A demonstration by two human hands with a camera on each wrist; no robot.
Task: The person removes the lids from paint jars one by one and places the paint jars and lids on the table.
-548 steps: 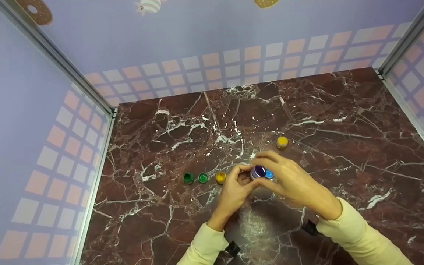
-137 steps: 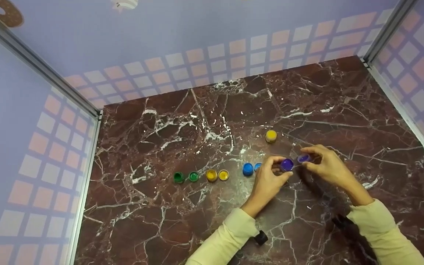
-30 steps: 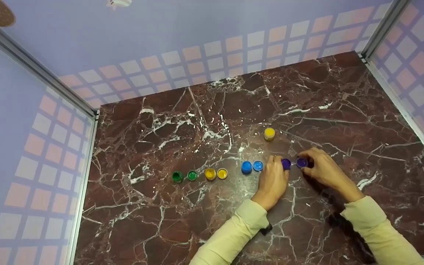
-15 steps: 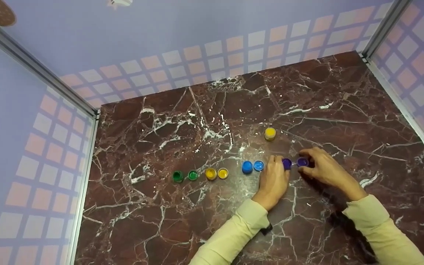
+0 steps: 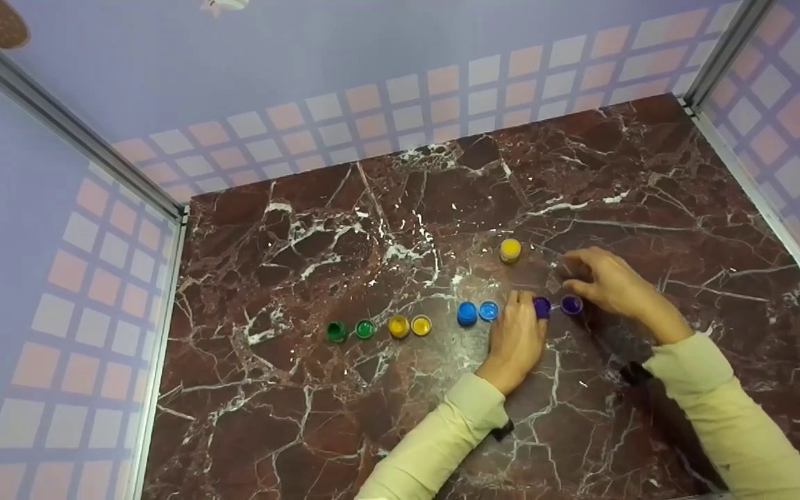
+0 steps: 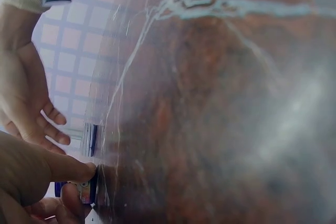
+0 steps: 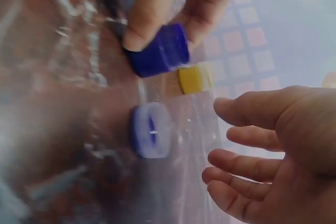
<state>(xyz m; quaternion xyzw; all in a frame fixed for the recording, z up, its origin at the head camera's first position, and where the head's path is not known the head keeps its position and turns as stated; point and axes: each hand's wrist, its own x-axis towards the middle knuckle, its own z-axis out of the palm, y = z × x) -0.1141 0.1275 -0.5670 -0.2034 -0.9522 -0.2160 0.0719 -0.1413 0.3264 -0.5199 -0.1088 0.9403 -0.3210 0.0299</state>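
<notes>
In the head view my left hand grips a small purple paint jar that stands uncapped on the marbled tabletop. Its thumb and fingers pinch the jar in the right wrist view. The purple lid lies inside up just right of the jar, apart from it. My right hand hovers above and beyond the lid, holding nothing; in the right wrist view its fingers are spread loosely. Left of my left hand sit an open blue jar and its blue lid.
Farther left stand an open yellow jar with its lid and an open green jar with its lid. Behind the row is another yellow jar. Patterned panels border the table.
Earlier, both hands held the purple jar, then jar and lid separately in the air. Both were set down; in the last half second my right hand released the lid and rose away from it.
</notes>
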